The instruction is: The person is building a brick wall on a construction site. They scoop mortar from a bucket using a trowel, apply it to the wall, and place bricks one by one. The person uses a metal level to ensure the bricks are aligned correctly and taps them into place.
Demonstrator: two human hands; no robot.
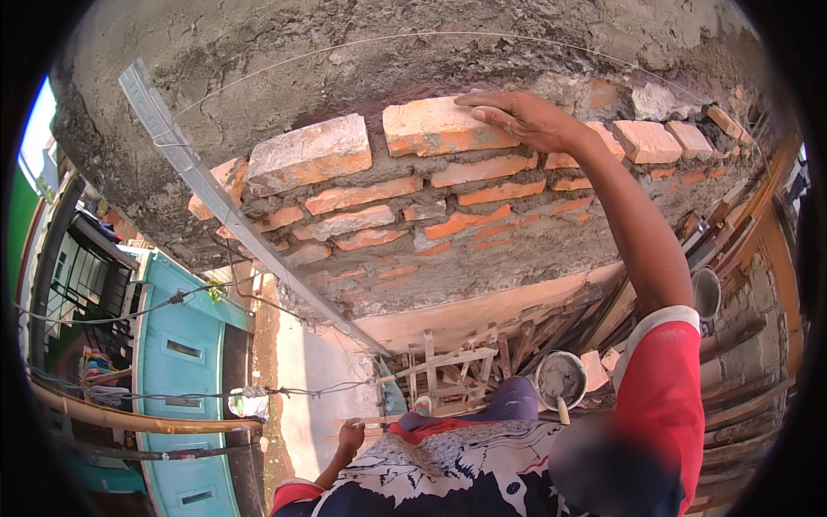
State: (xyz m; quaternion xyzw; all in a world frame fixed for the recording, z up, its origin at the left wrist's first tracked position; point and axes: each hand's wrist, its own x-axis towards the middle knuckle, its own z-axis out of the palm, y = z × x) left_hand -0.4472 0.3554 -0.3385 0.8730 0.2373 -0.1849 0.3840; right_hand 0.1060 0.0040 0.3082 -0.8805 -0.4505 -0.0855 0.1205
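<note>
Red short sleeves, white-edged cuffs; dark shirt, white print; bare forearms.

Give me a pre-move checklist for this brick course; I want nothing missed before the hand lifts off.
1. Right hand on the orange brick: ok, it lies flat on the top face.
2. Bed under that brick: ok, grey mortar shows beneath it.
3. Joint toward the neighbouring brick on the left: not ok, the gap looks unfilled.
4. String line against the course: cannot tell, the fisheye lens bends it.
5. Mortar bucket: ok, it holds mortar and a tool handle sticks out.
6. Left hand: cannot tell, it is low by the wooden framing and its grip is unclear.
</note>
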